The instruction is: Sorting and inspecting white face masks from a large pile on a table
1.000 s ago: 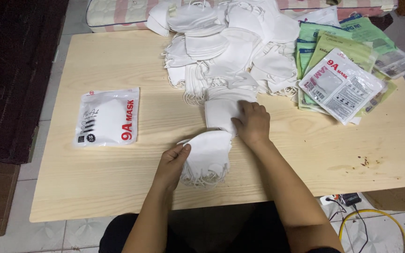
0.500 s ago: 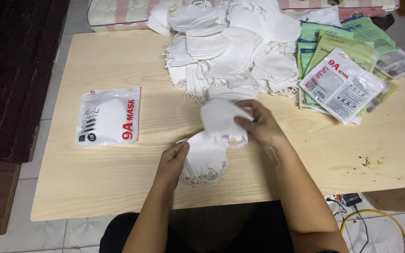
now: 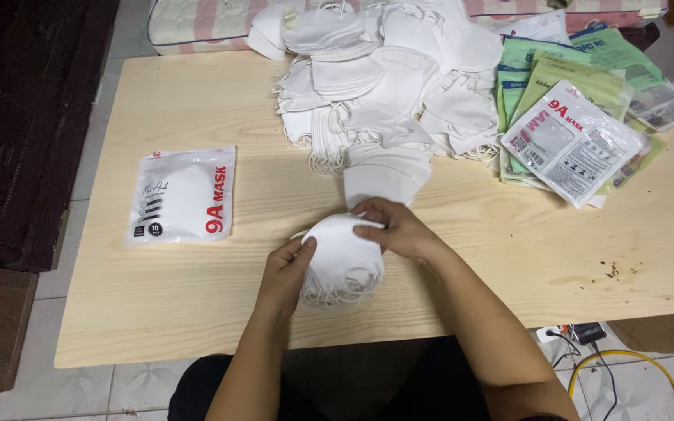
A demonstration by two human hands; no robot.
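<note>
The small stack of white masks (image 3: 342,261) sits near the front edge of your worktop (image 3: 196,312). Your left hand (image 3: 286,269) pinches its left side, fingers closed on it; your right hand (image 3: 395,230) grips the top. The loose mask heap (image 3: 384,86) lies behind, a sealed mask packet (image 3: 183,195) well left.

A sealed mask packet (image 3: 183,195) lies left — green packets (image 3: 579,86) right.
</note>
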